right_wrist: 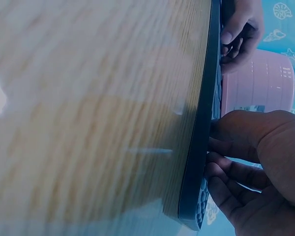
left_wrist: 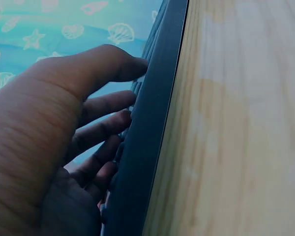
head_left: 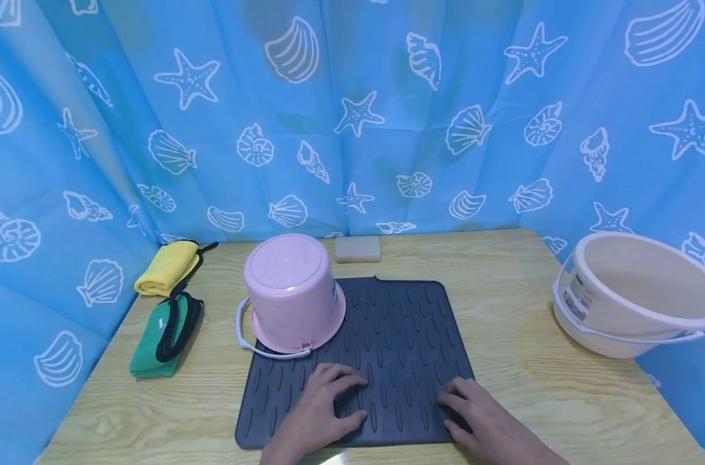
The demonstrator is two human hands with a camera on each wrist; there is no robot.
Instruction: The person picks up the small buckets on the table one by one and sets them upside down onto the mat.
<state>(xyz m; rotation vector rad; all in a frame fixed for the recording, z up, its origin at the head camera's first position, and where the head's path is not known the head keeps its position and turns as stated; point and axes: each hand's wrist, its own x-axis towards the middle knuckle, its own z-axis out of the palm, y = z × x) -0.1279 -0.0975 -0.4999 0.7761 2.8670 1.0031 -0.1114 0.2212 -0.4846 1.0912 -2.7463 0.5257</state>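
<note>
A dark ridged rubber mat [head_left: 395,361] lies on the wooden table. On its lower left part rests my left hand [head_left: 323,410], thumb and fingers loosely spread with nothing between them. My right hand [head_left: 480,420] touches the mat's right side near the front corner, its fingers slightly bent and holding nothing. In the left wrist view the left hand [left_wrist: 64,113] has its fingertips at the mat's edge [left_wrist: 152,108]. A pink bucket [head_left: 291,297] stands upside down on the mat's back left corner, beyond the left hand, its handle hanging to the left.
A cream bucket [head_left: 620,310] with a pale handle stands upright at the right table edge. Folded yellow [head_left: 168,268] and green cloths [head_left: 163,339] lie at the left. Behind the mat sits a small greyish block [head_left: 358,249]. A blue shell-print curtain [head_left: 352,116] surrounds the table.
</note>
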